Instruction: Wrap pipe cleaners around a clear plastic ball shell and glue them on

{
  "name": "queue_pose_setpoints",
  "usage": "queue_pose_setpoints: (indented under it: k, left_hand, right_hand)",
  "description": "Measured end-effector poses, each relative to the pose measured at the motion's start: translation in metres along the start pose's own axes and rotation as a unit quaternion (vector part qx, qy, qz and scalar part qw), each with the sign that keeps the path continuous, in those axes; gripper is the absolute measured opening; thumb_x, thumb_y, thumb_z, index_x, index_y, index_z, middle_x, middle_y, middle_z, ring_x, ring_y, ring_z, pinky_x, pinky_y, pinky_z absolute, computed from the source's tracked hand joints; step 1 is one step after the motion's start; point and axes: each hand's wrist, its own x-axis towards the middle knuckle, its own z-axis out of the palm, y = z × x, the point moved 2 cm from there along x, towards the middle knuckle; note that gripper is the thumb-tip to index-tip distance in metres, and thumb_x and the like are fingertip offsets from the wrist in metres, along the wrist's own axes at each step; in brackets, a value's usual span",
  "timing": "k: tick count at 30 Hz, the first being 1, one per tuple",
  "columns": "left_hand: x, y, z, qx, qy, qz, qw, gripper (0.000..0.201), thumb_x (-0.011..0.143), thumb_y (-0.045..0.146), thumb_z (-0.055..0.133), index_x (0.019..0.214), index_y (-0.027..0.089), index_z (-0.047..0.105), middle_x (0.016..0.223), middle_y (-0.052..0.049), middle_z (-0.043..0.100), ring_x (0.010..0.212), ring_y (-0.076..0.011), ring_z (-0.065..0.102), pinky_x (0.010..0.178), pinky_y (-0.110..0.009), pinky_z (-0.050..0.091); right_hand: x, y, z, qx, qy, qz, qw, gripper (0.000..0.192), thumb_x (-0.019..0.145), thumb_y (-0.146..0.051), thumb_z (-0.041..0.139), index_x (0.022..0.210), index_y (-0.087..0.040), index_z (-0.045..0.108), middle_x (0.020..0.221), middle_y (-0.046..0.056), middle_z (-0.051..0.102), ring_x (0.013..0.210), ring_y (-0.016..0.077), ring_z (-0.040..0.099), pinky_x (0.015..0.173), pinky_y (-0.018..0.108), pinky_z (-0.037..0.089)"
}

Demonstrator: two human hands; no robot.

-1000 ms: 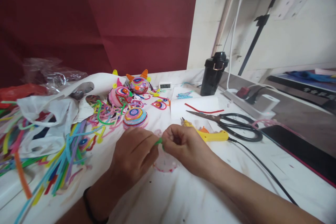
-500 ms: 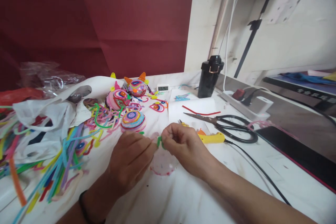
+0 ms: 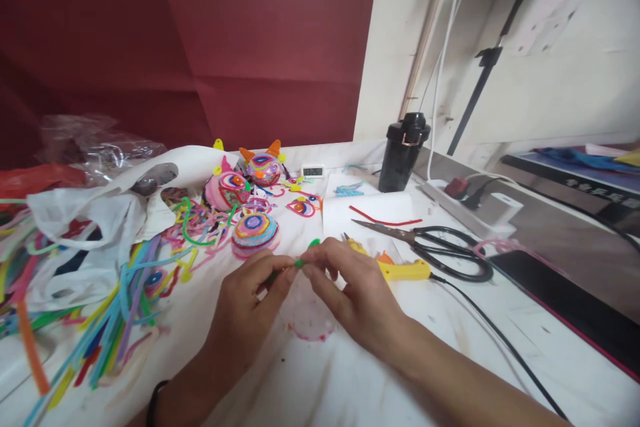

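Two hands pinch one green pipe cleaner over a white table.

Head view: left hand [image 3: 250,297] and right hand [image 3: 345,287] meet fingertip to fingertip, both clamped on the green pipe cleaner [image 3: 301,261], just above a pink-rimmed disc [image 3: 307,320]. At 11 o'clock of the hands sits a striped ball [image 3: 255,232]; at 2 o'clock lie a yellow glue gun [image 3: 403,271] and black scissors [image 3: 440,250]. Loose pipe cleaners [image 3: 120,307] spread at 9 o'clock on the table [image 3: 320,387].

Head camera looks forward, down (closely) over the cluttered table [image 3: 320,380].
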Motion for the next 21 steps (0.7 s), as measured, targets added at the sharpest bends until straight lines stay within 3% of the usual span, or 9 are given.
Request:
queue_pose_setpoints:
  k: [3,9,15,17,21]
  left_hand:
    - [-0.002,-0.001,-0.001,0.026,0.017,0.042,0.999,0.011,0.087,0.019,0.057,0.084,0.019,0.068,0.071,0.000,0.065,0.061,-0.0117,0.060,0.055,-0.021,0.047]
    - [-0.004,0.000,0.001,0.064,0.014,0.087,0.994,0.011,0.086,0.014,0.056,0.086,0.018,0.066,0.069,0.001,0.061,0.060,-0.0110,0.057,0.055,-0.021,0.045]
    - [-0.002,0.002,0.001,0.069,-0.021,0.092,0.993,0.013,0.089,0.013,0.051,0.083,0.017,0.062,0.074,-0.001,0.061,0.069,-0.0131,0.058,0.060,-0.022,0.046]
    - [-0.002,0.001,0.001,0.064,-0.026,0.085,0.994,0.013,0.089,0.014,0.051,0.081,0.018,0.060,0.073,0.000,0.060,0.069,-0.0131,0.057,0.061,-0.022,0.045]
    - [-0.003,0.002,0.003,0.035,-0.053,0.075,0.995,0.012,0.090,0.016,0.052,0.079,0.019,0.057,0.072,0.002,0.057,0.068,-0.0124,0.055,0.060,-0.022,0.044]
  right_hand:
    - [0.003,0.000,0.000,0.041,-0.040,0.073,0.996,0.013,0.089,-0.017,0.053,0.093,-0.019,0.066,0.074,0.001,0.060,0.066,0.0127,0.054,0.058,0.023,0.040]
    - [0.004,0.007,0.000,0.124,-0.074,0.205,0.968,0.011,0.085,-0.024,0.058,0.081,-0.018,0.066,0.064,-0.002,0.057,0.058,0.0115,0.048,0.053,0.024,0.035]
    - [0.005,0.011,-0.004,0.245,-0.124,0.273,0.922,0.013,0.079,-0.029,0.066,0.079,-0.016,0.062,0.059,-0.005,0.051,0.052,0.0092,0.040,0.048,0.023,0.029]
    - [0.007,0.010,-0.009,0.244,-0.145,0.275,0.918,0.013,0.077,-0.028,0.068,0.076,-0.017,0.062,0.056,-0.006,0.048,0.050,0.0089,0.038,0.047,0.023,0.027]
    - [0.013,0.006,-0.021,0.136,-0.152,0.187,0.961,0.006,0.074,-0.015,0.071,0.073,-0.018,0.066,0.070,-0.003,0.054,0.068,0.0125,0.048,0.063,0.026,0.036]
